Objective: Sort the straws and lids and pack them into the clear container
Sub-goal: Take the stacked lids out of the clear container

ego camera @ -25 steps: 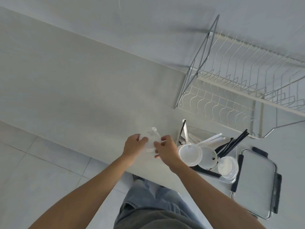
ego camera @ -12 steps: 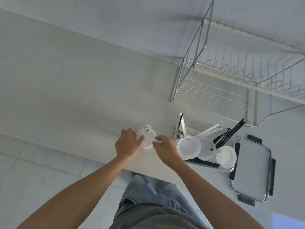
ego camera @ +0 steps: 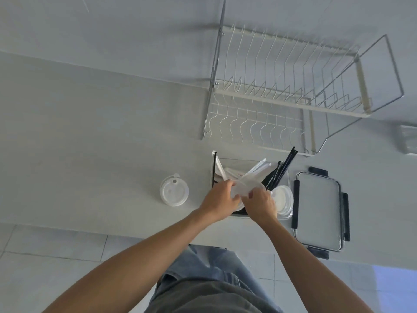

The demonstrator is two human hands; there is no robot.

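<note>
Two bare forearms rise from the bottom of the frame, above grey-green clothing and blue jeans (ego camera: 203, 263), toward the middle. Both hands meet over the near end of the clear container (ego camera: 237, 164), which sits on the pale tabletop (ego camera: 90, 143) just right of centre. The left hand (ego camera: 220, 201) and the right hand (ego camera: 261, 205) close together on a translucent lid (ego camera: 244, 188), each grip pinching one side of it, fingers curled over the rim. Below the left hand another lid's edge shows inside the container, mostly hidden. Just right of the right hand, a stack of white lids (ego camera: 283, 201) leans at the container's right side. White straws (ego camera: 257, 169) and black straws (ego camera: 282, 168) lean out of the container, slanting toward the upper right. One lone lid (ego camera: 173, 193) lies flat on the tabletop left of the hands, well apart from the container. Right of the container lies its flat clear cover with black clips (ego camera: 320, 211). Farther back, in the upper right, stands a white wire dish rack (ego camera: 293, 86).
</note>
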